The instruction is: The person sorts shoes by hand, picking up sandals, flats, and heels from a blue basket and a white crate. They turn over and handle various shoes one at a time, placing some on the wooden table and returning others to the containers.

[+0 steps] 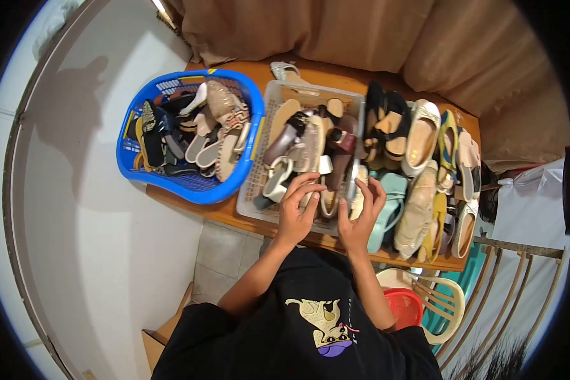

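Note:
My left hand (299, 209) is over the front of a clear plastic basket (250, 206) full of sandals and shoes. Its fingers are bent and apart, with nothing seen between them, close to a white-strapped sandal (277, 180). At the basket's right edge, my right hand (363, 218) has its thumb and fingers on either side of a narrow beige shoe (359, 197). The hand partly hides that shoe. A mint green sandal (387, 209) lies just right of this hand. Dark red sandals (343, 140) rest inside the basket.
On the wooden table (234, 204), a blue basket (199, 193) of footwear stands left. Rows of shoes, including a cream pair (422, 136) and black sandals (396, 123), fill the right side. Below are a chair (453, 310) and red basin (404, 307). Brown curtains (361, 31) hang behind.

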A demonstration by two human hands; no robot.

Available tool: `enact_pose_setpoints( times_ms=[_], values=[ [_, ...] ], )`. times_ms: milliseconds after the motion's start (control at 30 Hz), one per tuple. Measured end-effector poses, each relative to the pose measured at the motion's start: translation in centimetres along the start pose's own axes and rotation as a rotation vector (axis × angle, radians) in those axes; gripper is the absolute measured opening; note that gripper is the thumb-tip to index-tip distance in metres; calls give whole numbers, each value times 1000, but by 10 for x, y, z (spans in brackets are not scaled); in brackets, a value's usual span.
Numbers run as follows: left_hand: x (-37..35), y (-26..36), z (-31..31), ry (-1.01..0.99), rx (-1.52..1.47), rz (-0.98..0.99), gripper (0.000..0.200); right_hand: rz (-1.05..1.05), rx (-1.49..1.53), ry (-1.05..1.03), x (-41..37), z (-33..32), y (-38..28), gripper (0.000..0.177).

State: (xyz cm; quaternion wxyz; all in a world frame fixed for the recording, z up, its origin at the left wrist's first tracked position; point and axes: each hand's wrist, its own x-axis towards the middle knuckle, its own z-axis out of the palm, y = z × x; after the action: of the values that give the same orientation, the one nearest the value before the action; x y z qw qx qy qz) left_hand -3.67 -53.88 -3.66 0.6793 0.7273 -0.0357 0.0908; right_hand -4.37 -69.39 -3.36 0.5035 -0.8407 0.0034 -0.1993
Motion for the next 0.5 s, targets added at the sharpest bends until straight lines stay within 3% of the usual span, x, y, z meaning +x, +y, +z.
enact_pose_setpoints(
  times_ms=[67,267,367,400,500],
  values=[
    [14,-1,-44,52,91,89,12,-27,-27,-60,-6,36,-28,47],
    [46,-9,-162,181,61,88,10,-27,14,-189,-20,136,-68,37],
    [64,-11,-228,227,245,94,8,-99,-72,-203,-15,168,-96,31],
    [70,-39,-254,240,208,97,10,-121,-106,-209,-14,176,-105,29],
    [95,-58,-317,145,323,-201,18,-218,-33,-296,-8,205,-114,24]
  ],
)
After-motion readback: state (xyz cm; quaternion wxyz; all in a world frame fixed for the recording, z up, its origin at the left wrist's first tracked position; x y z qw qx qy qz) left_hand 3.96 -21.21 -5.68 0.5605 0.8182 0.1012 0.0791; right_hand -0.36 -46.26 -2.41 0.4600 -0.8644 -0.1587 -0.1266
